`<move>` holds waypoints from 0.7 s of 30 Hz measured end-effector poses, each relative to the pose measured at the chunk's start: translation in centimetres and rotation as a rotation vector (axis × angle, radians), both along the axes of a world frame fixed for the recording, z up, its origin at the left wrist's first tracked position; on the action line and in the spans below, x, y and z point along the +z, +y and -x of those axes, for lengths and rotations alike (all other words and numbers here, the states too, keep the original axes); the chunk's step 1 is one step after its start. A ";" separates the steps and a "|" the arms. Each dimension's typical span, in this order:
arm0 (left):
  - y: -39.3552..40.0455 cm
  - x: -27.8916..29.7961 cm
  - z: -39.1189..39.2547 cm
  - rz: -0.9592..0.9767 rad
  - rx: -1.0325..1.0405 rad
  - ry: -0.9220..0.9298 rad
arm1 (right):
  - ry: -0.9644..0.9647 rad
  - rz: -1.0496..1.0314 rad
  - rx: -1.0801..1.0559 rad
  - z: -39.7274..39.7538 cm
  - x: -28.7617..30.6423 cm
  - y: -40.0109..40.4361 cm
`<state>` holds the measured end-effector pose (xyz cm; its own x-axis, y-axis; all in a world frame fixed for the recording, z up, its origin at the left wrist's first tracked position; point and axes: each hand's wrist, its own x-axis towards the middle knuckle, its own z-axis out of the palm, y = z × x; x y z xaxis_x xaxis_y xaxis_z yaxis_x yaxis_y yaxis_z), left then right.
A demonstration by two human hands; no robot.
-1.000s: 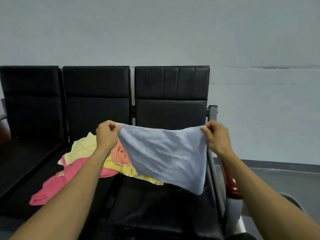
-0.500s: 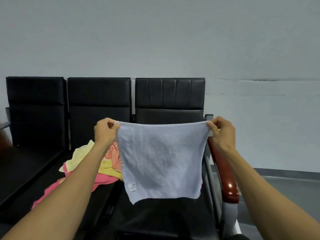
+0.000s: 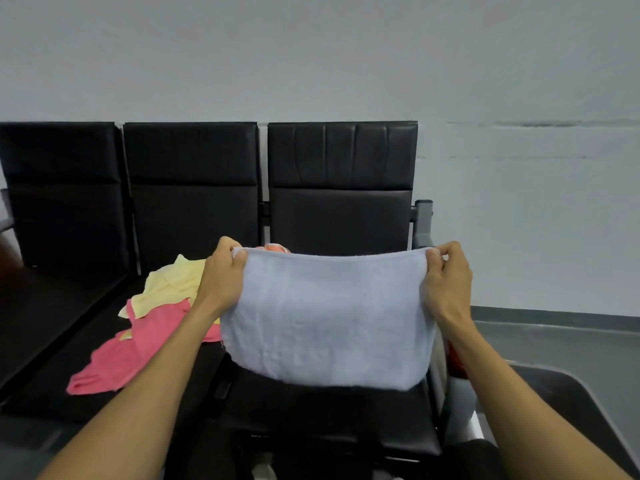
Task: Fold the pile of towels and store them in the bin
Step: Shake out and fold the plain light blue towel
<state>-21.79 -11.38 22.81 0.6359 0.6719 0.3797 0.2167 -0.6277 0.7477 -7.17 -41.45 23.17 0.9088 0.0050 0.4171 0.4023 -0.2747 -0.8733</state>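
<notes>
Two hands hold one pale grey-white terry towel (image 3: 327, 317) up in the air above the rightmost black padded seat (image 3: 341, 216) of a three-seat row. Much is hidden behind the towel: the seat cushion under it, part of the pile, and most of an orange cloth (image 3: 277, 248), of which only a sliver peeps over the towel's top edge. A dark curved rim (image 3: 568, 389) at the lower right is cut off by the frame, and I cannot tell what it belongs to. The left hand (image 3: 221, 275) pinches the towel's upper left corner, fingers curled over the hem; the right hand (image 3: 446, 277) pinches the upper right corner likewise. The towel hangs between them, its top edge sagging slightly, its lower edge loose. It looks soft, plain and a little rumpled. Left of the left forearm, on the middle seat, lie a crumpled pale yellow towel (image 3: 169, 285) and a pink towel (image 3: 135, 351), touching each other.
</notes>
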 end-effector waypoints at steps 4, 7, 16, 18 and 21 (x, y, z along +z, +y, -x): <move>0.8 -3.9 -1.7 0.032 -0.002 0.081 | 0.057 0.048 -0.021 -1.4 -3.6 0.8; 1.4 -8.6 -3.3 0.085 -0.015 0.180 | 0.128 0.154 0.002 -3.0 -8.5 1.5; 2.8 -20.9 -7.7 0.214 0.073 0.313 | 0.372 0.200 -0.033 -7.7 -20.8 3.8; 3.1 -22.6 -8.6 0.246 0.103 0.308 | 0.386 0.193 -0.043 -8.6 -22.1 4.6; 3.3 -25.0 -9.0 0.291 0.143 0.285 | 0.385 0.185 -0.038 -9.2 -23.6 5.3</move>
